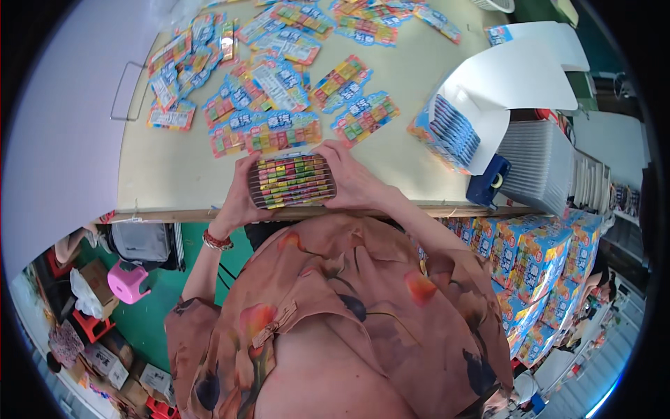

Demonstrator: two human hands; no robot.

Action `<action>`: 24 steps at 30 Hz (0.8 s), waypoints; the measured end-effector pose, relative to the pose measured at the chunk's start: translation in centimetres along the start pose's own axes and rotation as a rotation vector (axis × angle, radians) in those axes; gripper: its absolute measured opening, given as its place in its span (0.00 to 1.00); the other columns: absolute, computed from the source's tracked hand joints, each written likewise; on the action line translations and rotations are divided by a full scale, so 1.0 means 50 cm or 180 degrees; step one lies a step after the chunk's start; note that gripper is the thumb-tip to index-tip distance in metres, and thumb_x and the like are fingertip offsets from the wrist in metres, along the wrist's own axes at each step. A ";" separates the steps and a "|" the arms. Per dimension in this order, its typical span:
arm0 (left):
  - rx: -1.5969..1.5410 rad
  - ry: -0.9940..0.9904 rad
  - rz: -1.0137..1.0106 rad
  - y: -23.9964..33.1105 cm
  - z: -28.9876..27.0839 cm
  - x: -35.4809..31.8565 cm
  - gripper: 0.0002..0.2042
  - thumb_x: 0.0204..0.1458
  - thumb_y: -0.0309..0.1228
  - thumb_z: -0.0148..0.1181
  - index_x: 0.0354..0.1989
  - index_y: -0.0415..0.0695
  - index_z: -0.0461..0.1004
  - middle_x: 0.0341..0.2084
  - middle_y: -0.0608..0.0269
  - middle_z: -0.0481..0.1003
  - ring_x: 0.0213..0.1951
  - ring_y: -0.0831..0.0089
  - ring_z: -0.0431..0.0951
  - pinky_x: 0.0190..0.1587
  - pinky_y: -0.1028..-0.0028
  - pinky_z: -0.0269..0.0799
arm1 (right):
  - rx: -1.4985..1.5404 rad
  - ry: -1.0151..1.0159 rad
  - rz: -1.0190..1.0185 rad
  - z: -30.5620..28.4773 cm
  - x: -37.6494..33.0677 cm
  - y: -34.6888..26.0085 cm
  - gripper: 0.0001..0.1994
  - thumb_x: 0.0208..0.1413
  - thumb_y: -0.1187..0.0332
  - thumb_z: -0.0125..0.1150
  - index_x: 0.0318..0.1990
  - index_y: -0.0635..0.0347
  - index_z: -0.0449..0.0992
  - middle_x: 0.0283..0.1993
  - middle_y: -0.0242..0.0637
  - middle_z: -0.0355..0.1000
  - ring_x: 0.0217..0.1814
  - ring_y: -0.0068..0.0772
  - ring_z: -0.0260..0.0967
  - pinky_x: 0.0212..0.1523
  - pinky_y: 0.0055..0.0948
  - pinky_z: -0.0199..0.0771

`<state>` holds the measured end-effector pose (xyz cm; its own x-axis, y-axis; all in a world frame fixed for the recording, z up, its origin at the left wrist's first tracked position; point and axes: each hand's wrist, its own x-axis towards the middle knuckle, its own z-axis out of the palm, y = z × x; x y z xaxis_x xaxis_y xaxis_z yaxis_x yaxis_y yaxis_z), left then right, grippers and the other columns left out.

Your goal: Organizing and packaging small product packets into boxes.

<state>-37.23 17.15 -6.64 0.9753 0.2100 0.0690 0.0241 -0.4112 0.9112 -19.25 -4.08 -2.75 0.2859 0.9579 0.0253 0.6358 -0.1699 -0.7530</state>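
Between my two hands, at the table's near edge, is a stack of candy packs (pixel 293 181), its colourful rows of small sweets facing up at me. My left hand (pixel 242 192) grips the left end, fingers wrapped round it. The right end is held by my right hand (pixel 347 178). Just beyond the stack lie loose blue and pink candy packs (pixel 283 133) on the table. To the right, an open display box (pixel 464 136) with white flaps holds a row of blue packs standing close together.
A blue tape dispenser (pixel 488 183) stands by the box, beside a stack of clear plastic trays (pixel 532 164). More loose packs (pixel 185 66) are scattered across the far table. Printed cartons (pixel 527 258) are piled below at right. A pink stool (pixel 128 281) stands on the green floor.
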 end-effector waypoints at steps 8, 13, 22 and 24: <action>0.0765 -0.0433 0.1500 0.202 0.020 0.191 0.40 0.27 0.22 0.70 0.56 0.50 0.62 0.52 0.48 0.59 0.54 0.48 0.64 0.55 0.58 0.66 | -0.0174 0.1044 0.0112 -0.130 -0.136 0.012 0.49 0.27 0.70 0.75 0.62 0.59 0.52 0.62 0.53 0.51 0.65 0.58 0.50 0.66 0.43 0.55; 0.0771 -0.0637 0.2706 0.323 0.147 0.502 0.34 0.33 0.27 0.68 0.55 0.51 0.64 0.51 0.52 0.61 0.53 0.50 0.63 0.54 0.60 0.67 | -0.1525 0.2146 0.0754 -0.361 -0.178 0.001 0.48 0.25 0.74 0.77 0.60 0.62 0.56 0.57 0.49 0.58 0.60 0.52 0.56 0.60 0.40 0.62; 0.0723 -0.1544 0.2807 0.318 0.395 0.753 0.43 0.26 0.33 0.71 0.58 0.45 0.57 0.50 0.54 0.60 0.56 0.55 0.61 0.59 0.63 0.61 | -0.1973 0.2119 0.1845 -0.473 -0.228 0.189 0.46 0.30 0.56 0.77 0.58 0.65 0.59 0.55 0.48 0.60 0.58 0.51 0.58 0.59 0.43 0.61; 0.0784 -0.1784 0.2565 0.306 0.414 0.753 0.41 0.27 0.32 0.70 0.56 0.45 0.56 0.48 0.53 0.60 0.54 0.55 0.62 0.59 0.63 0.62 | -0.2060 0.2132 0.1918 -0.465 -0.234 0.195 0.49 0.30 0.52 0.77 0.61 0.62 0.57 0.57 0.47 0.60 0.60 0.50 0.57 0.61 0.46 0.58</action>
<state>4.43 0.39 1.48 0.6821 -0.6317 0.3684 -0.7042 -0.4316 0.5637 0.25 -22.32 4.90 0.8800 0.3922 0.2679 0.4608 -0.8419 -0.2809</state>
